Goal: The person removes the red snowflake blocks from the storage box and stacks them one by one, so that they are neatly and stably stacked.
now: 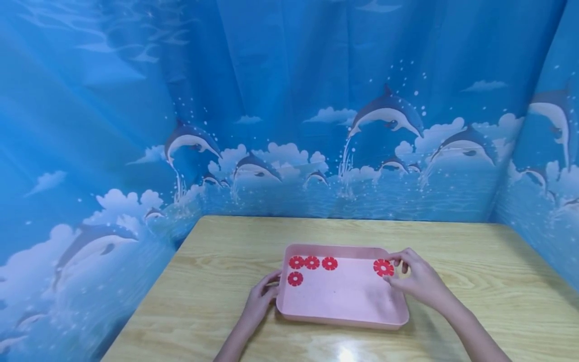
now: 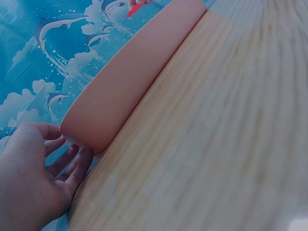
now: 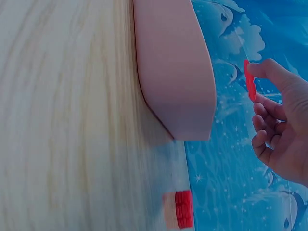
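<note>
Right hand [image 1: 418, 280] has a flat red plastic disc with a notched edge and a hole in the middle [image 1: 379, 267] pinched between thumb and finger, with the other fingers curled in underneath, empty. From the right wrist view the disc is edge-on, a thin red strip clear of the rim. From the head view it's hanging over the far right part of a shallow pink rectangular tray with rounded corners [image 1: 339, 304].

Left hand [image 1: 260, 300] isn't clamped on anything as far as the views show: fingers apart, loosely bent, tips resting on the outside of the tray's left end. The left wrist view has them right at the corner, one up by the rim and the others lower down.

Inside the tray there are four more red discs of the same kind. Three make a row along the far wall, starting from the far left corner: the first [image 1: 293, 262] and second [image 1: 308, 262] look edge to edge, the third [image 1: 326, 263] a little apart. The fourth [image 1: 291, 278] lies just on the near side of the first.

Tray's flat on a light wood-grain table [image 1: 226, 251]. There's also a small ridged red stack [image 3: 185, 209] on the wood past the tray's corner. Backdrop's a blue dolphin-print sheet [image 1: 289, 75].
</note>
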### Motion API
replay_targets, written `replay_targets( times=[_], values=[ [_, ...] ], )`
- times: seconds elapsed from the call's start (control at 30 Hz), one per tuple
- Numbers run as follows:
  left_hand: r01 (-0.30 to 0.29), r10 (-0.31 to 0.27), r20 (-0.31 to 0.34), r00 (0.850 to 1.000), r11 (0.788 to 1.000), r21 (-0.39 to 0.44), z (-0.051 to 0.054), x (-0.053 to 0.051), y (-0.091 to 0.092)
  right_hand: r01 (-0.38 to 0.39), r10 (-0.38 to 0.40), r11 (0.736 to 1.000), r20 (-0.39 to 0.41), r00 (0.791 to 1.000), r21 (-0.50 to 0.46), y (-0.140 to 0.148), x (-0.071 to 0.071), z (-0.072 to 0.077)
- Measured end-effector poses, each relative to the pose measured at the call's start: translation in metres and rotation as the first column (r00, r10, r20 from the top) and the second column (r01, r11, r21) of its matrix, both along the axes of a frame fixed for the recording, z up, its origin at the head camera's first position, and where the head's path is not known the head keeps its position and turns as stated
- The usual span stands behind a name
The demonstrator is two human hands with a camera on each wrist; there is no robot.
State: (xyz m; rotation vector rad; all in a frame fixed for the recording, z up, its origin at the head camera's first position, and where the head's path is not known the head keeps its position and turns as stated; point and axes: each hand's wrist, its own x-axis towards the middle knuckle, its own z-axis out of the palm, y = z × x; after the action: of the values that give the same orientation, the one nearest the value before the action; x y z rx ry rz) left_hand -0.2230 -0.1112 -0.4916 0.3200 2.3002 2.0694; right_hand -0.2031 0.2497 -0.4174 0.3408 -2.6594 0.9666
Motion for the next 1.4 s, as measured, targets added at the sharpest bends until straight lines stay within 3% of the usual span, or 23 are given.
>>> replay_targets(
  times=[0.33,0.57,1.07,1.17,1.4],
  values=[
    [0.005,-0.005,-0.020,1.000,1.000,0.001,-0.003,-0.002,0.000,0.070,-0.069,0.997,-0.028,0.997,0.035,0.034,0.005,-0.004],
    [-0.008,0.008,-0.032,0.999,1.000,-0.010,-0.001,0.000,0.000,0.101,-0.097,0.994,-0.090,0.991,0.036,0.051,0.009,-0.011],
    [-0.005,0.005,-0.020,1.000,1.000,-0.004,0.000,0.000,0.001,0.148,-0.146,0.988,-0.060,0.988,0.033,0.079,0.010,-0.033],
    [-0.005,0.005,-0.015,1.000,1.000,0.004,0.006,0.003,0.001,0.153,-0.151,0.988,-0.062,0.987,0.030,0.085,0.009,-0.037],
    [0.000,0.000,-0.020,1.000,1.000,-0.020,0.030,0.017,0.005,0.153,-0.152,0.988,-0.072,0.986,0.016,0.093,0.007,-0.048]
  ],
)
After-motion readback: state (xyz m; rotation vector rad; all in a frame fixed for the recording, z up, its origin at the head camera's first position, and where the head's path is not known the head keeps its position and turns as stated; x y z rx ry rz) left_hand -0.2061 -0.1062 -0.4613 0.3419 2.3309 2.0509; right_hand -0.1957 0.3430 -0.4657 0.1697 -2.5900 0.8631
